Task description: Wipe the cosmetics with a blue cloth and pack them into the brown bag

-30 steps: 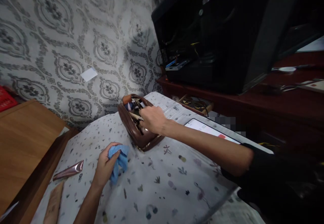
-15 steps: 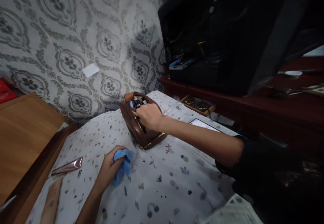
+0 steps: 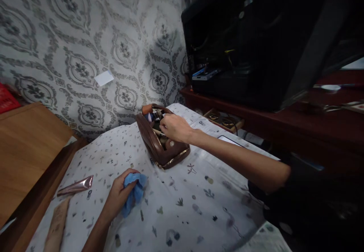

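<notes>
A brown leather bag [image 3: 153, 145] stands unzipped on the patterned white cloth [image 3: 176, 191], with small bottles and other items inside. Over its opening is my right hand [image 3: 175, 127], fingers curled; whether they hold anything is hidden. My left hand [image 3: 121, 189] grips a crumpled blue cloth [image 3: 136, 191] in front of the bag. To the left lie a shiny pink tube [image 3: 76, 186] and, below it, a flat tan pouch-like item [image 3: 57, 225].
A large black screen [image 3: 244, 54] stands on the dark red desk [image 3: 313, 126] at right. Beneath it an open drawer [image 3: 223, 120] holds small things. A phone [image 3: 227, 140] lies partly behind my right forearm. A wooden panel [image 3: 31, 149] rises at left.
My right hand has moved slightly right and up in the bag's opening, so more of the contents show. My left hand, with the blue cloth, has shifted a little left and down.
</notes>
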Tool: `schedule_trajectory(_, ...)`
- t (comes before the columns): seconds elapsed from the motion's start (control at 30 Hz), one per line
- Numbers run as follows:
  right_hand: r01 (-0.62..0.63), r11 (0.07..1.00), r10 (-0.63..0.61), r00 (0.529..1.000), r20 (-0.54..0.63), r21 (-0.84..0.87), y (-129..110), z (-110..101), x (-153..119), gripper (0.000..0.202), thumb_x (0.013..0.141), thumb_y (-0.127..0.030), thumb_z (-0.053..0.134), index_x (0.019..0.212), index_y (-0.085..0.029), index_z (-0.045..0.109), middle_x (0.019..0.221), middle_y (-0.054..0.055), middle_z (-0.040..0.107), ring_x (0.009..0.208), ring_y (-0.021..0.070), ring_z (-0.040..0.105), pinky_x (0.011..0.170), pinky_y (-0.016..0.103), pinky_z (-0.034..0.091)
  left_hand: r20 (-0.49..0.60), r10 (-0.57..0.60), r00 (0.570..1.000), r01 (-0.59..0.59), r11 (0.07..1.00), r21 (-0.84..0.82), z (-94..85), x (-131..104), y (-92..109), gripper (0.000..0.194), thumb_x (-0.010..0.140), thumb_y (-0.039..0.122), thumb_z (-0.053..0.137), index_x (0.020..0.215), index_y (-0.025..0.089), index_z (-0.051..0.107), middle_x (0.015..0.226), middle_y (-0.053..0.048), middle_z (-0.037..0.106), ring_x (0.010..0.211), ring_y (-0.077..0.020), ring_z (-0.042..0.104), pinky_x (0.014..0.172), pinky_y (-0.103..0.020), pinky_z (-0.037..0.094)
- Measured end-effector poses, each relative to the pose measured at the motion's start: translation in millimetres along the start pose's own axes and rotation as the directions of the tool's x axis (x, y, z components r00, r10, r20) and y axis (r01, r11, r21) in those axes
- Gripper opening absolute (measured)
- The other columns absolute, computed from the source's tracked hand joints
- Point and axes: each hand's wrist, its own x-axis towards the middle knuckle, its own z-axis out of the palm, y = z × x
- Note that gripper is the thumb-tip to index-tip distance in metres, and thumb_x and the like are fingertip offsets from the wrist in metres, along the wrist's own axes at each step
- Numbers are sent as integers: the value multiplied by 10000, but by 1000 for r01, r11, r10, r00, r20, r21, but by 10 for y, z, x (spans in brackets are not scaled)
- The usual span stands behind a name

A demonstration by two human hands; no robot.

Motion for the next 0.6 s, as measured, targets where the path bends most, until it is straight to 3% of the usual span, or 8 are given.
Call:
schedule_trajectory(0.27, -7, 1000, 7, 1000, -19, 18, 90, 26, -35, 337, 984, -220, 422, 978, -151, 752, 1112, 115, 702, 989, 208, 663, 786, 258, 438, -95, -39, 995, 36, 999, -33, -136, -85, -159, 345, 801, 516, 625, 879, 186, 692, 760, -39, 694, 694, -217, 630, 673, -299, 510)
schedule_trajectory(0.43, 52, 990, -42, 996, 77, -130, 32, 54, -112, 349, 997, -244, 422, 1004, -145, 756, 1209, 149, 624, 980, 237, 678, 781, 292, 476, -154, -63, 986, 55, 997, -53, -252, -153, -339, 327, 798, 485, 634, 917, 188, 698, 806, -34, 701, 754, -218, 646, 712, -294, 511)
schedule_trajectory(0.6, 92, 961, -59, 989, 134, -262, -85, 65, -29, 308, 956, -203, 477, 1083, -107, 740, 1252, 204, 597, 996, 305, 699, 781, 353, 532, -189, -123, 974, 94, 983, -155, -284, -223, -462, 350, 781, 510, 666, 880, 175, 690, 750, -29, 676, 691, -196, 623, 648, -276, 503)
